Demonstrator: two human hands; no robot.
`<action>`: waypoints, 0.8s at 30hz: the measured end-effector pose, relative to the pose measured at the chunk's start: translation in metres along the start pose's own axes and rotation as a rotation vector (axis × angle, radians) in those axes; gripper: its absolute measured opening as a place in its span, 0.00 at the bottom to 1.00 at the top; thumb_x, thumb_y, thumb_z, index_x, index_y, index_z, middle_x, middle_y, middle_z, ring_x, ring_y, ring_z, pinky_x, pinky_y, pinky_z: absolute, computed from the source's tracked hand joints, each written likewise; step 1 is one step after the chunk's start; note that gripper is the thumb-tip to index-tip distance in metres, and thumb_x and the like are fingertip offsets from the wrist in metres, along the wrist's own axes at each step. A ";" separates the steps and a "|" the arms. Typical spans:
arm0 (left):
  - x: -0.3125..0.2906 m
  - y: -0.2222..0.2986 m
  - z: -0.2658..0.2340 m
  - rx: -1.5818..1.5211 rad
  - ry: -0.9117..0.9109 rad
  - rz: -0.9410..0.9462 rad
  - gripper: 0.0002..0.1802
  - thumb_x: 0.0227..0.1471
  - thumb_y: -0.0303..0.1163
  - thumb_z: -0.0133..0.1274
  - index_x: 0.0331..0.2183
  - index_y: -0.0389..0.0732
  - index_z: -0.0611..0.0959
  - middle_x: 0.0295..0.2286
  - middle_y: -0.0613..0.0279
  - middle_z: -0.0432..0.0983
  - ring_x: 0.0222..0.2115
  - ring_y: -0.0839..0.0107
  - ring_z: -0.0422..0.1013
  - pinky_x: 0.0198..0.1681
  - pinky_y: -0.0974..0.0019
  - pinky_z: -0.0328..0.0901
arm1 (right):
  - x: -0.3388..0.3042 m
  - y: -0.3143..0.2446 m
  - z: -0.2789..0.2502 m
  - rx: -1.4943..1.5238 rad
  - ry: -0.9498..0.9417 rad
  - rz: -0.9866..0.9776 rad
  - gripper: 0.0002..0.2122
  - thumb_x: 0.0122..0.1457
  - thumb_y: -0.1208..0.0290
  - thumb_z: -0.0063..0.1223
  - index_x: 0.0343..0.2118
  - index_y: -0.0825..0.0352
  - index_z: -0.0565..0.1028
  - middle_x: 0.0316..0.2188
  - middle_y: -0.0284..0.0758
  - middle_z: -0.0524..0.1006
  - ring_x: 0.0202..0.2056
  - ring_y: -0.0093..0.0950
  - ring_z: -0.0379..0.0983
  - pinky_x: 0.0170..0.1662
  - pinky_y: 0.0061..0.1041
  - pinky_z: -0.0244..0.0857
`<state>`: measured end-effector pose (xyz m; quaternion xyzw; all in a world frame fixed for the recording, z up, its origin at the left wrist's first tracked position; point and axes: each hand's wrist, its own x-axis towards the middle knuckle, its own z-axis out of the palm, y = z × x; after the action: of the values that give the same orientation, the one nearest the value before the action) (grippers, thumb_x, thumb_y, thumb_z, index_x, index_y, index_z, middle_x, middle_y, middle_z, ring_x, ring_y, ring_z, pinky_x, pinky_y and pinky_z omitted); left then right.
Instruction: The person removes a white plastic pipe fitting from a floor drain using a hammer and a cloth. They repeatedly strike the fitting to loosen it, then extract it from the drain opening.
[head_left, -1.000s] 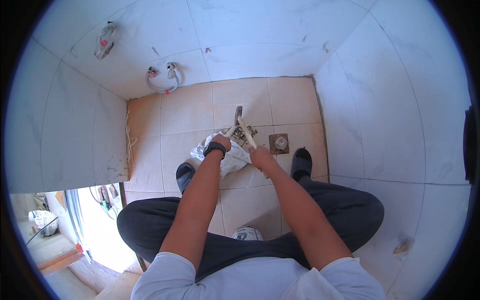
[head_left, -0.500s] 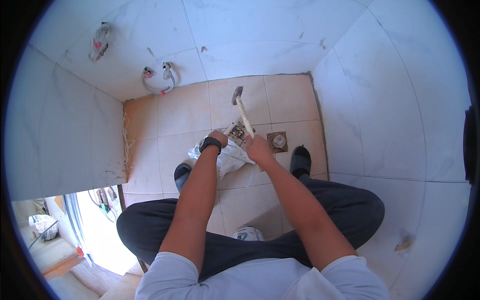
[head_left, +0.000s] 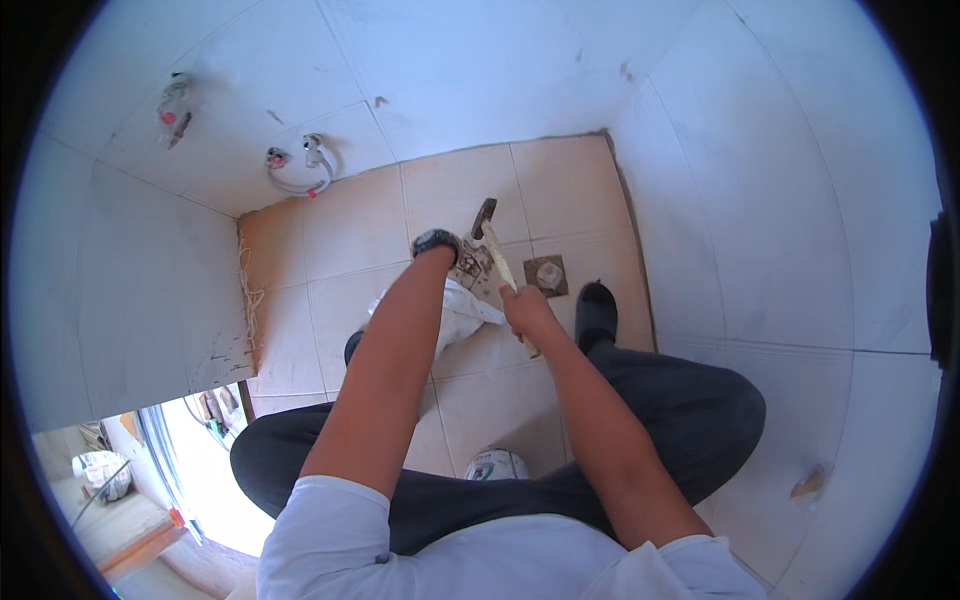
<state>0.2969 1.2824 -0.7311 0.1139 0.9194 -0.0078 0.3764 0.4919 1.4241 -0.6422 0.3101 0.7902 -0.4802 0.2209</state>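
Note:
My right hand (head_left: 527, 309) grips a hammer (head_left: 496, 253) by its pale handle. The dark metal head points away from me, near a broken patch (head_left: 473, 262) of dark rubble in the tiled floor. My left arm reaches to the left edge of that patch, with a dark wristwatch (head_left: 437, 240) at the wrist. Beyond the watch the hand is bent out of sight, so its fingers and anything in them are hidden. A crumpled white plastic bag (head_left: 462, 313) lies on the tiles between my forearms.
Right of the hammer is a square floor drain (head_left: 547, 276). My sandalled right foot (head_left: 596, 313) stands near it. A white bucket (head_left: 497, 465) sits between my legs. Valves with a looped hose (head_left: 300, 185) jut from the far wall. Pale strings (head_left: 250, 295) hang by the left wall.
My left hand has moved forward, and its wrist now hides it. The hammer has come down and nearer, with my right hand slightly lower. The view has shifted and tilted a little.

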 end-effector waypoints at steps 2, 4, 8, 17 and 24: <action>0.007 0.004 0.001 0.102 -0.065 0.015 0.21 0.46 0.38 0.56 0.44 0.45 0.87 0.49 0.49 0.78 0.49 0.55 0.76 0.53 0.53 0.70 | 0.000 0.011 -0.001 0.050 -0.018 0.035 0.29 0.66 0.51 0.45 0.23 0.80 0.76 0.13 0.46 0.74 0.16 0.40 0.75 0.23 0.39 0.70; 0.003 -0.003 0.009 0.134 -0.054 0.034 0.21 0.51 0.41 0.52 0.45 0.45 0.86 0.49 0.50 0.78 0.49 0.53 0.76 0.53 0.53 0.69 | 0.005 0.018 -0.004 0.062 -0.009 0.059 0.29 0.66 0.51 0.46 0.22 0.80 0.75 0.12 0.45 0.73 0.15 0.40 0.75 0.22 0.39 0.70; -0.033 -0.038 0.046 -0.071 0.054 -0.020 0.27 0.64 0.49 0.39 0.47 0.40 0.84 0.47 0.44 0.78 0.49 0.50 0.75 0.54 0.51 0.67 | 0.017 0.022 -0.003 0.068 -0.006 0.041 0.30 0.65 0.50 0.46 0.22 0.80 0.75 0.12 0.45 0.73 0.14 0.39 0.74 0.20 0.39 0.69; -0.102 -0.029 0.088 -0.594 0.268 -0.201 0.39 0.63 0.58 0.36 0.39 0.29 0.84 0.40 0.32 0.78 0.45 0.40 0.74 0.50 0.46 0.66 | 0.030 0.047 0.013 -0.094 0.108 -0.125 0.27 0.66 0.50 0.45 0.26 0.77 0.75 0.17 0.48 0.75 0.17 0.42 0.75 0.25 0.40 0.70; -0.106 -0.016 0.118 -0.807 0.421 -0.213 0.43 0.63 0.62 0.33 0.37 0.28 0.84 0.38 0.32 0.79 0.44 0.38 0.74 0.50 0.45 0.65 | -0.024 0.091 0.002 -0.525 0.312 -0.015 0.21 0.65 0.52 0.47 0.38 0.71 0.77 0.36 0.53 0.80 0.40 0.52 0.78 0.45 0.48 0.70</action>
<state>0.4475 1.2331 -0.7432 -0.1376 0.9118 0.3353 0.1932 0.5726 1.4472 -0.6840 0.3067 0.9139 -0.2079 0.1658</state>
